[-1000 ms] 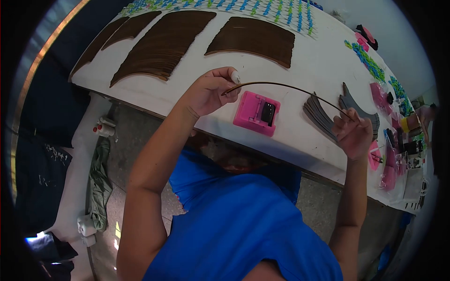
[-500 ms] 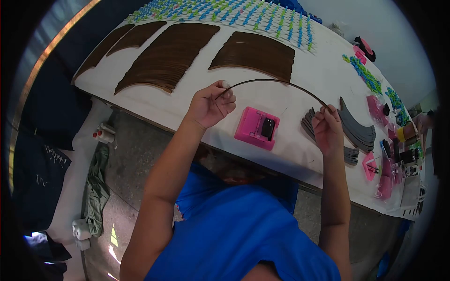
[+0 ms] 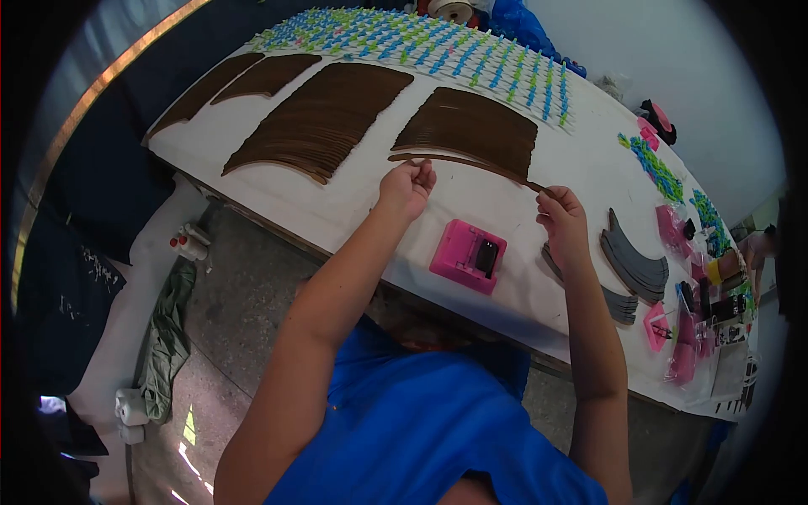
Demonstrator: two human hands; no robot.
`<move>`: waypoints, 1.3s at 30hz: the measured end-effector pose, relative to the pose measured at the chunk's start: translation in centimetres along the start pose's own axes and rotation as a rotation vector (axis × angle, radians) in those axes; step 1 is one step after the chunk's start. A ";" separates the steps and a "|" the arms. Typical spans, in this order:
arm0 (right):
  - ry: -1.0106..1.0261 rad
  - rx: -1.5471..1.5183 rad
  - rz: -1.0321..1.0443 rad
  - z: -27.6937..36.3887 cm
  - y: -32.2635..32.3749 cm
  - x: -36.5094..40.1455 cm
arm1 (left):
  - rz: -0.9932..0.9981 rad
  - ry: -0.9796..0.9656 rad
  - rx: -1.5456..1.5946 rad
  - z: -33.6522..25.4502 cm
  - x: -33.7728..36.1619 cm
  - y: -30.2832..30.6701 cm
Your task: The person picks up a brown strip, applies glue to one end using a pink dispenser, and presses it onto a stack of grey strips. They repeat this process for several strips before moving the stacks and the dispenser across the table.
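Observation:
A thin, curved dark-brown strip point(image 3: 475, 166) stretches between my two hands, lying along the near edge of a fan-shaped set of similar brown strips point(image 3: 467, 126). My left hand point(image 3: 408, 189) is closed at the strip's left part, fingertips curled against it; a short end pokes out beyond them. At the other end, my right hand point(image 3: 562, 220) pinches the strip's tip between thumb and forefinger. In front of my hands sits a pink box point(image 3: 450, 259) with a black piece in it. Grey curved strips point(image 3: 635, 263) lie right of my right hand.
More brown strip sets point(image 3: 324, 118) lie to the left on the white table point(image 3: 362, 189). Rows of blue and green clip-like pieces point(image 3: 454, 55) cover the back. Pink trays and bagged items point(image 3: 694, 316) crowd the right side, where another person's hand point(image 3: 757, 248) shows.
Both hands have moved the brown strip away from me and down, from an arch held over the table to the near edge of the right-hand brown set. The camera view has shifted slightly.

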State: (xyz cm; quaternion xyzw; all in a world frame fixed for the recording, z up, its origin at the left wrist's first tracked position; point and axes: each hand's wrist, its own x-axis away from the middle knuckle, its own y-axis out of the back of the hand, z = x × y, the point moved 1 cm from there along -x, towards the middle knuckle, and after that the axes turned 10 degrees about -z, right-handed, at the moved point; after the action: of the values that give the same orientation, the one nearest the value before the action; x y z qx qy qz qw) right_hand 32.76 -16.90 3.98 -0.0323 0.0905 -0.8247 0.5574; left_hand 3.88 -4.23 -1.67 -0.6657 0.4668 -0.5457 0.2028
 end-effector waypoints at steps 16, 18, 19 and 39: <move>0.142 0.908 -0.026 -5.1 -0.7 -7.0 | 0.640 -1.417 -1.836 0.1 1.8 1.3; 0.336 1.137 -0.073 -5.7 -1.0 -7.3 | 0.676 -1.512 -1.870 0.3 1.6 1.3; 0.333 1.137 -0.083 -5.9 -1.0 -7.3 | 0.669 -1.536 -1.913 0.4 1.6 1.1; 0.370 1.403 0.077 -4.5 -3.4 -1.9 | 0.649 -1.477 -2.000 1.1 0.1 -0.8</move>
State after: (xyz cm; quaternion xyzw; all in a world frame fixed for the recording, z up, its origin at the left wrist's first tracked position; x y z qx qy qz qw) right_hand 29.68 -13.45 0.33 0.4762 -0.3658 -0.6603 0.4510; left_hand 5.23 -4.20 -1.33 -0.5271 0.5886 0.6109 -0.0500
